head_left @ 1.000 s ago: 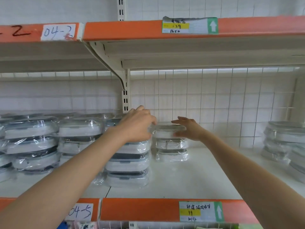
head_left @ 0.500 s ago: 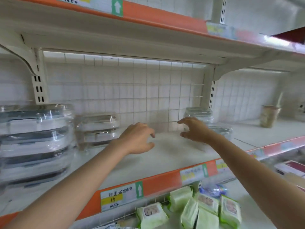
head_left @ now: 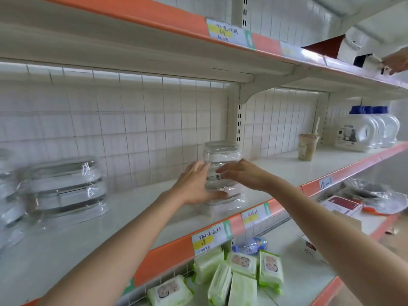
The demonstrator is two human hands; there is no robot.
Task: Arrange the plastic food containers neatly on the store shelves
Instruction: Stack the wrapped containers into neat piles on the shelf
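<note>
Both hands were reaching for a lone stack of wrapped containers (head_left: 220,173) standing on the shelf (head_left: 136,208), well apart from the neat stacks (head_left: 64,186) at the left. The left hand (head_left: 194,186) lay flat against the stack's side, fingers (head_left: 199,171) straight and together; the right hand (head_left: 242,174) hovered at its front, fingers straight. Judged from this, the step was collecting this stack; next it needed a firm two-sided hold before being carried left.
</note>
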